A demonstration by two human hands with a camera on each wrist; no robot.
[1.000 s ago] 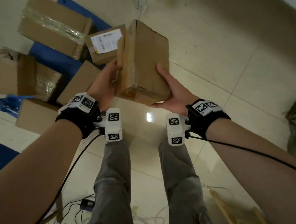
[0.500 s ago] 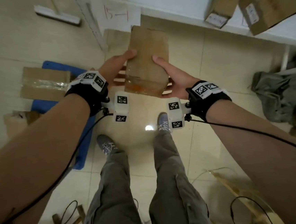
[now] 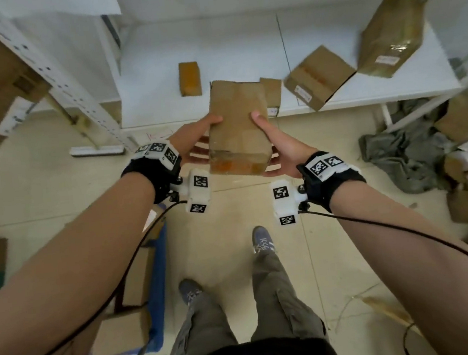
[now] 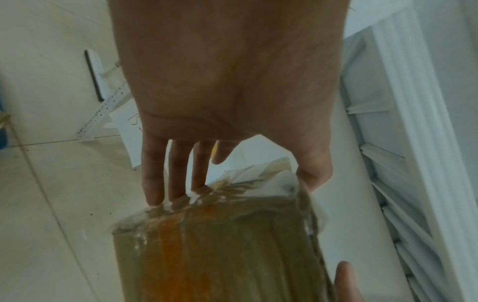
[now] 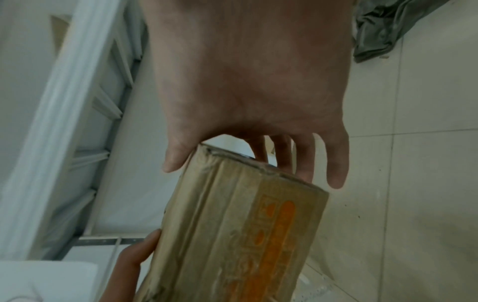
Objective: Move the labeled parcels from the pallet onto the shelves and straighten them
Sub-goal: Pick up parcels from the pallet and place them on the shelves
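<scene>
Head view: both hands hold one parcel (image 3: 236, 125) in the air at frame centre, over the floor (image 3: 55, 177) just short of the white shelf (image 3: 228, 43) at 12 o'clock. Left hand (image 3: 195, 141) grasps its left side, thumb on top, fingers under; right hand (image 3: 281, 147) grasps the right side the same way. Parcel is brown cardboard, taped, orange print on the near end face. On the shelf: small box (image 3: 189, 78) at 12, another small box (image 3: 271, 92) partly hidden behind the held parcel, bigger labeled box (image 3: 319, 77) tilted at 1, tall box (image 3: 390, 36) leaning at 2. More boxes (image 3: 122, 337) on a blue pallet (image 3: 158, 322) at 7. Grey cloth heap (image 3: 404, 149) on the floor at 3. Left wrist view: fingers (image 4: 152, 173) reach along the parcel's underside, thumb on the opposite face; a white label is crumpled at the edge. Right wrist view: thumb on one face, fingers (image 5: 336, 163) spread over the other, orange print clear; the left hand's fingertip touches the far edge.
</scene>
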